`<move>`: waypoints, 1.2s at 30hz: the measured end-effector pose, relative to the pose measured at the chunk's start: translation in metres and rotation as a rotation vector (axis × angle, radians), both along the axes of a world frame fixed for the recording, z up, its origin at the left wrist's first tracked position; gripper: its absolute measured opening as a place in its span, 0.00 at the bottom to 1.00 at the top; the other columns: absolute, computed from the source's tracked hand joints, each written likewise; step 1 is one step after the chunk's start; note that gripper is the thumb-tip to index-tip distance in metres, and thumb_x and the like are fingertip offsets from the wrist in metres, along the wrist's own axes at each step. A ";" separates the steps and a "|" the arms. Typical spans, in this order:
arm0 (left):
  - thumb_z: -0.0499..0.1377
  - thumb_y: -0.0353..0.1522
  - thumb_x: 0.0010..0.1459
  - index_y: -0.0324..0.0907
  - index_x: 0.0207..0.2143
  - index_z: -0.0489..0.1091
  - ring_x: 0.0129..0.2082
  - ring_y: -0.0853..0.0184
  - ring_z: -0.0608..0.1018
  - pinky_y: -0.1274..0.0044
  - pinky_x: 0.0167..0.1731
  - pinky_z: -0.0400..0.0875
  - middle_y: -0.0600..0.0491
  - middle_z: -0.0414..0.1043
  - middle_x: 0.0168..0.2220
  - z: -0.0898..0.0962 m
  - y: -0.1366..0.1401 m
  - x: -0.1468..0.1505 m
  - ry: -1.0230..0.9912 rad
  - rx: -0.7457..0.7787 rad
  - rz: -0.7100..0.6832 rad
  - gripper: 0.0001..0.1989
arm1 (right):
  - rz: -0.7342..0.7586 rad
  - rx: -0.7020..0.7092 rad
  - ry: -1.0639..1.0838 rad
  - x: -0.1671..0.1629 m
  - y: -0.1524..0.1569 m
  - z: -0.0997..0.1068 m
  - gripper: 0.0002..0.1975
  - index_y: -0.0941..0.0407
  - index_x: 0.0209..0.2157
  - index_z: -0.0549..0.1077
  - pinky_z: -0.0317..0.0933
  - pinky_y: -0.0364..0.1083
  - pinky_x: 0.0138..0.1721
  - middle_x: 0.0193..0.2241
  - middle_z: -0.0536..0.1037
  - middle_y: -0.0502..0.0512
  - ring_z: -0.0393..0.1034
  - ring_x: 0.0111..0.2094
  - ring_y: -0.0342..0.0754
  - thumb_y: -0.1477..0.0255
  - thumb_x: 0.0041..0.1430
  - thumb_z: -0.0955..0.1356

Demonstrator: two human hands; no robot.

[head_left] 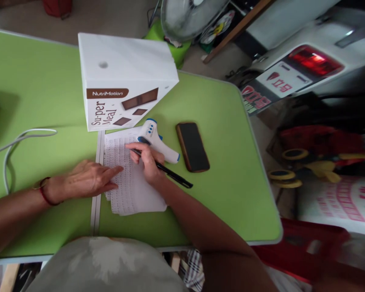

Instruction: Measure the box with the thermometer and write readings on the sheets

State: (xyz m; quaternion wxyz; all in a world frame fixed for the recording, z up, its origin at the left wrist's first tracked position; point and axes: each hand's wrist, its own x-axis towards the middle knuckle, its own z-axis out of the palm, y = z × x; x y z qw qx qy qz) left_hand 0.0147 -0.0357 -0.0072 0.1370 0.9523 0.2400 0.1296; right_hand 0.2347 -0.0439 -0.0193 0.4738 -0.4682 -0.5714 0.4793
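A black pen (176,177) is held in my right hand (149,161), its tip end pointing left above a handwritten sheet. My left hand (86,179) rests flat on the left side of that paper stack (144,198), index finger and thumb stretched out across the lines of writing. Several sheets lie slightly fanned at the stack's lower left corner. Just beyond my right hand is a white and blue infrared thermometer (158,142), partly over the paper's top edge. Further right lies a dark phone (193,147) in a brown case.
A tall white "NutriMotion" box (127,61) stands behind the paper on the green table (231,170). A white cable (21,136) curls at the left. Beyond the table are a fan (190,18), a scooter's red tail light (316,61) and a red crate (304,243).
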 end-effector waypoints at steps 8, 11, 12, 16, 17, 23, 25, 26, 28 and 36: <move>0.53 0.43 0.69 0.34 0.58 0.59 0.24 0.59 0.79 0.76 0.17 0.60 0.47 0.78 0.31 0.001 -0.004 0.001 0.140 0.080 0.164 0.24 | -0.184 0.065 -0.135 -0.004 0.005 0.002 0.04 0.54 0.30 0.76 0.59 0.42 0.22 0.20 0.73 0.46 0.62 0.20 0.40 0.71 0.52 0.68; 0.54 0.41 0.69 0.34 0.58 0.59 0.26 0.59 0.80 0.75 0.18 0.63 0.49 0.79 0.32 0.006 -0.004 0.002 0.201 0.112 0.163 0.23 | -0.234 0.146 -0.162 -0.005 0.006 0.000 0.04 0.54 0.29 0.75 0.61 0.40 0.22 0.21 0.75 0.46 0.65 0.20 0.39 0.74 0.49 0.67; 0.55 0.41 0.68 0.34 0.57 0.60 0.26 0.59 0.80 0.75 0.18 0.63 0.50 0.79 0.32 0.007 -0.005 0.003 0.217 0.126 0.163 0.23 | -0.260 0.160 -0.165 -0.006 0.006 -0.001 0.04 0.54 0.29 0.74 0.61 0.40 0.20 0.20 0.74 0.45 0.64 0.19 0.39 0.74 0.49 0.67; 0.58 0.45 0.66 0.35 0.57 0.61 0.26 0.59 0.80 0.73 0.17 0.64 0.53 0.79 0.32 0.011 -0.005 0.004 0.260 0.143 0.191 0.26 | -0.319 0.216 -0.230 -0.007 0.007 0.000 0.02 0.54 0.26 0.72 0.62 0.39 0.19 0.17 0.72 0.43 0.63 0.17 0.38 0.75 0.48 0.69; 0.58 0.45 0.66 0.35 0.57 0.61 0.26 0.59 0.80 0.73 0.18 0.65 0.53 0.79 0.32 0.012 -0.005 0.004 0.276 0.138 0.199 0.27 | -0.317 0.232 -0.253 -0.007 0.007 0.000 0.02 0.54 0.25 0.72 0.63 0.39 0.20 0.17 0.73 0.44 0.63 0.17 0.38 0.75 0.48 0.69; 0.56 0.47 0.67 0.34 0.59 0.60 0.28 0.60 0.81 0.73 0.19 0.65 0.53 0.79 0.32 0.015 -0.004 0.006 0.340 0.104 0.220 0.29 | -0.271 0.293 -0.292 -0.003 0.009 0.000 0.02 0.55 0.27 0.75 0.66 0.39 0.22 0.20 0.76 0.45 0.66 0.19 0.38 0.76 0.50 0.69; 0.55 0.47 0.67 0.35 0.59 0.60 0.28 0.60 0.81 0.73 0.19 0.65 0.53 0.79 0.32 0.015 -0.003 0.006 0.339 0.097 0.214 0.28 | -0.276 0.309 -0.302 -0.003 0.009 -0.002 0.03 0.55 0.27 0.75 0.66 0.39 0.22 0.20 0.76 0.45 0.67 0.20 0.38 0.76 0.50 0.69; 0.55 0.47 0.67 0.35 0.59 0.60 0.28 0.59 0.81 0.73 0.19 0.65 0.52 0.79 0.33 0.016 -0.003 0.005 0.339 0.098 0.215 0.28 | -0.279 0.318 -0.312 -0.003 0.009 -0.003 0.03 0.55 0.27 0.75 0.66 0.39 0.23 0.21 0.77 0.45 0.67 0.20 0.39 0.76 0.50 0.68; 0.56 0.46 0.67 0.35 0.59 0.60 0.28 0.59 0.81 0.73 0.19 0.65 0.52 0.79 0.33 0.015 -0.003 0.005 0.335 0.104 0.221 0.28 | -0.281 0.326 -0.338 -0.003 0.010 -0.003 0.03 0.55 0.27 0.75 0.67 0.40 0.25 0.21 0.77 0.46 0.68 0.21 0.39 0.76 0.50 0.68; 0.57 0.46 0.67 0.34 0.58 0.62 0.26 0.60 0.80 0.74 0.18 0.63 0.53 0.79 0.31 0.015 -0.004 0.004 0.272 0.136 0.215 0.27 | -0.229 0.343 -0.434 -0.003 0.010 0.003 0.04 0.55 0.26 0.75 0.66 0.40 0.25 0.20 0.76 0.46 0.65 0.19 0.38 0.75 0.51 0.67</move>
